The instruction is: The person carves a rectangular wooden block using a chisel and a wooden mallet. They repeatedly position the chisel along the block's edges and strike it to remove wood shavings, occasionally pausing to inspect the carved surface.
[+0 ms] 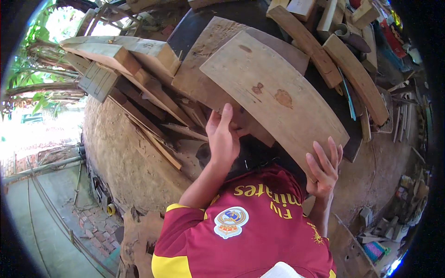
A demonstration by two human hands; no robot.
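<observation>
A long light-brown wooden board (278, 88) with dark knots lies slantwise before me. Under it is a wider, rougher brown board (204, 65). My left hand (223, 139) is at the near edge of the lower board, thumb raised and the other fingers loosely bent, partly hidden. It looks open rather than clamped on either board. At the near right end of the top board, my right hand (323, 169) has its fingers stretched and spread against the corner. Whether its palm bears any of the weight, I cannot tell.
Thick timber beams (134, 53) and thin offcuts (160, 146) are piled on the left. On the right lie more wooden blocks (357, 78) beside a blue strip (348, 99). A dark surface (204, 25) shows behind the boards. Packed earth (125, 148) surrounds the pile.
</observation>
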